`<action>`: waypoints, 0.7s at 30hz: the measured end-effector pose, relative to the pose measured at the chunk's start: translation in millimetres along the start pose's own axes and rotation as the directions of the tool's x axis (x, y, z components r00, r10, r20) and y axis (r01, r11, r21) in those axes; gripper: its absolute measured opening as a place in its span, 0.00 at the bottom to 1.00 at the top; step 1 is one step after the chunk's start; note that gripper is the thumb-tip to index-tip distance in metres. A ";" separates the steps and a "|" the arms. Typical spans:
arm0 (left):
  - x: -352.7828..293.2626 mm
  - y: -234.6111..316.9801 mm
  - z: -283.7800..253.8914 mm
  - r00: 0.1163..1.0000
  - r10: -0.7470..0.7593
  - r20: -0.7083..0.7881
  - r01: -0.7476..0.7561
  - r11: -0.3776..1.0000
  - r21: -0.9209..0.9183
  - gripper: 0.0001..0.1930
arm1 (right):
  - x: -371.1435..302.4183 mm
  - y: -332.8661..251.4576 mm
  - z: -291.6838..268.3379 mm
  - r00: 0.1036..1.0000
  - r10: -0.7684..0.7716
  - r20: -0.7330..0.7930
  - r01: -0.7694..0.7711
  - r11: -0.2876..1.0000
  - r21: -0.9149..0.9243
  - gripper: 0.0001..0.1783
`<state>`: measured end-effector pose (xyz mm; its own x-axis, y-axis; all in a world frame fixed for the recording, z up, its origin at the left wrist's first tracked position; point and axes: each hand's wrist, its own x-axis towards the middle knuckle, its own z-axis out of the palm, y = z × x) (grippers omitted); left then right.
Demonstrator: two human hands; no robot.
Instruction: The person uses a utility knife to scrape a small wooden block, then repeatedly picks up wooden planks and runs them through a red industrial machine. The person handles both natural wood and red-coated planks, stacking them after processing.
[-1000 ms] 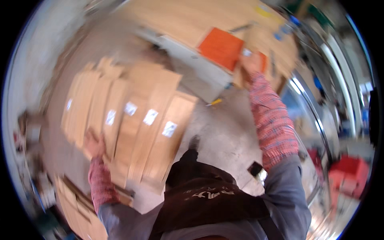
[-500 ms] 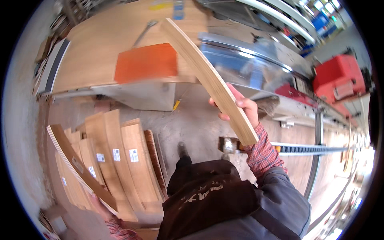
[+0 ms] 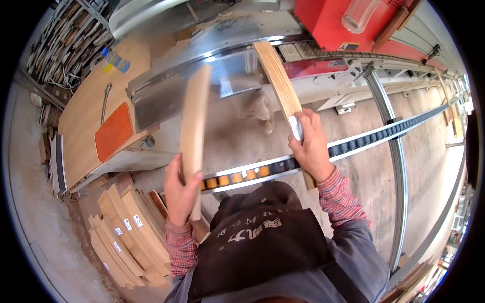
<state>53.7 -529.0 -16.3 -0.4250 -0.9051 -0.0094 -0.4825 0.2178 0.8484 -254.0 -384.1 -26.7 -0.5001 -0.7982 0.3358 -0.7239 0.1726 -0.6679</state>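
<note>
My left hand (image 3: 183, 189) is closed around the lower part of a pale wooden board (image 3: 194, 118), which is smeared by motion and points away from me. In my right hand (image 3: 311, 146) I grip a second narrow wooden board (image 3: 279, 76) with striped grain. A white label (image 3: 295, 128) on it shows beside my fingers. The far end of the right board reaches over the edge of the metal machine bed (image 3: 230, 76). Both boards are held apart from each other, above a roller rail (image 3: 252, 172) that crosses in front of my body.
Several labelled boards (image 3: 134, 222) lean together on the floor at lower left. A wooden worktable (image 3: 83, 118) carries an orange sheet (image 3: 113, 132), a wrench (image 3: 105, 103) and a bottle (image 3: 116, 60). A red machine housing (image 3: 323, 25) stands beyond the bed; a metal post (image 3: 391, 116) supports the rail.
My view has turned right, toward the machine. My left hand has come up from beside the leaning boards with its board. The right board's far end now lies over the machine bed.
</note>
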 end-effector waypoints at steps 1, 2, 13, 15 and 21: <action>7.9 -0.9 20.9 0.986 0.161 -0.037 -0.146 0.953 0.265 0.38 | 1.9 8.9 -7.7 1.000 0.001 -0.024 -0.001 1.000 -0.017 0.30; 10.4 13.3 42.2 0.989 0.143 -0.031 -0.120 0.915 0.385 0.40 | -1.6 19.1 -8.7 0.999 0.011 -0.034 -0.012 0.999 -0.032 0.31; 43.6 61.9 133.0 0.993 -0.002 0.120 -0.066 0.822 0.566 0.43 | 8.1 84.2 -13.5 0.971 0.157 0.180 -0.203 0.940 0.276 0.34; 60.7 38.2 135.3 0.988 0.033 0.154 -0.079 0.948 0.308 0.37 | 16.3 95.4 -18.3 0.918 0.237 0.319 -0.350 0.861 0.368 0.32; 105.4 5.5 165.7 0.855 -0.182 0.487 0.477 0.645 -0.597 0.26 | 30.5 107.8 2.7 0.758 0.338 0.558 -0.650 0.471 0.596 0.18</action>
<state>-120.7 -562.7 -100.3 -0.6480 -0.6354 -0.4199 -0.0573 -0.5090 0.8588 -346.0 -391.3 -90.2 -0.3588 -0.8685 -0.3421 0.2670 0.2557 -0.9291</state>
